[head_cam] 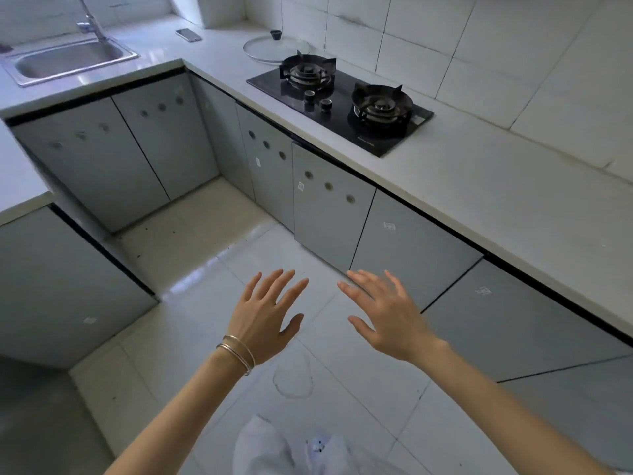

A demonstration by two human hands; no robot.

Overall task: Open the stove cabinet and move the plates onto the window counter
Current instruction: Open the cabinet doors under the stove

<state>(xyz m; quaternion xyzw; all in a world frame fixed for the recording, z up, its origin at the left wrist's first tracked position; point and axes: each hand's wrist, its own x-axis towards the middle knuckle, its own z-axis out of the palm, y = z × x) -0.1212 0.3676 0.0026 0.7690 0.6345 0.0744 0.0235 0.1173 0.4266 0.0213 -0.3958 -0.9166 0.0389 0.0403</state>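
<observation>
A black two-burner gas stove (342, 104) is set into the white counter on the right. Below it are two grey cabinet doors with round holes, the left door (270, 180) and the right door (329, 214); both are closed, so no plates show. The window counter (150, 36) runs along the back beside the sink. My left hand (267, 317) and my right hand (383, 313) hover side by side over the floor in front of the stove cabinet, palms down, fingers spread, holding nothing and touching nothing.
A steel sink (68, 60) with a tap sits at the back left. A glass pot lid (277, 48) lies behind the stove, and a phone (188, 35) rests on the back counter. More closed grey cabinets line both sides. A tiled floor (205, 234) lies between them.
</observation>
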